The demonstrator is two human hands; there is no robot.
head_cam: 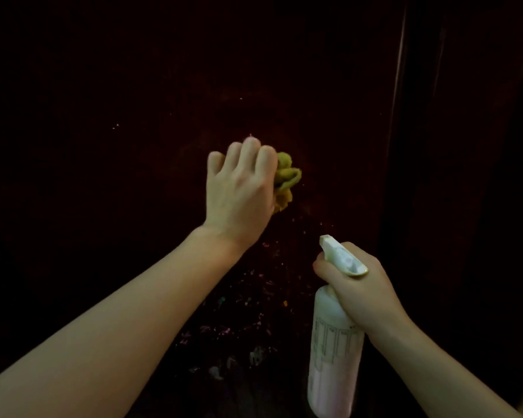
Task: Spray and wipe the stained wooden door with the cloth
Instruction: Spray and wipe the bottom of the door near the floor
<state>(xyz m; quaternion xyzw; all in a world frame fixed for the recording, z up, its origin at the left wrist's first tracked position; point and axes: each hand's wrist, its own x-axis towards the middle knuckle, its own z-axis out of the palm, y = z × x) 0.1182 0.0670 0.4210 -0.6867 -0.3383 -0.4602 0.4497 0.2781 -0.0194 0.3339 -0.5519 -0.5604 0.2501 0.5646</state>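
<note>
A: Okay, quick pass. Where's my left hand?

B: Your left hand (239,188) is up against the dark wooden door (133,86), about mid-frame, fingers curled over a bunched yellow-green cloth (286,182). The cloth pokes out on the right side of the fist and is pressed to the wood.

A: So I'm gripping it, not just resting on it?

B: Gripping, yes. Knuckles face the camera, cloth wadded under the fingers.

A: And my right hand?

B: Your right hand (360,285) is lower and to the right, wrapped round the neck of a white spray bottle (334,351). The nozzle points up and left at the door. A finger sits at the front of the trigger; can't tell if it's squeezed.

A: Bottle touching the door?

B: Can't tell, too dark. It hangs upright below the hand, pale liquid inside, some printed markings on the side, unreadable.

A: Stains?

B: Small coloured specks and smears (254,300) on the door, below the cloth and left of the bottle, pinkish, greenish, one orange. A few tiny bright flecks higher up as well.

A: Anything else?

B: A vertical door edge (400,79) catches light on the right, beyond it very dark.
</note>
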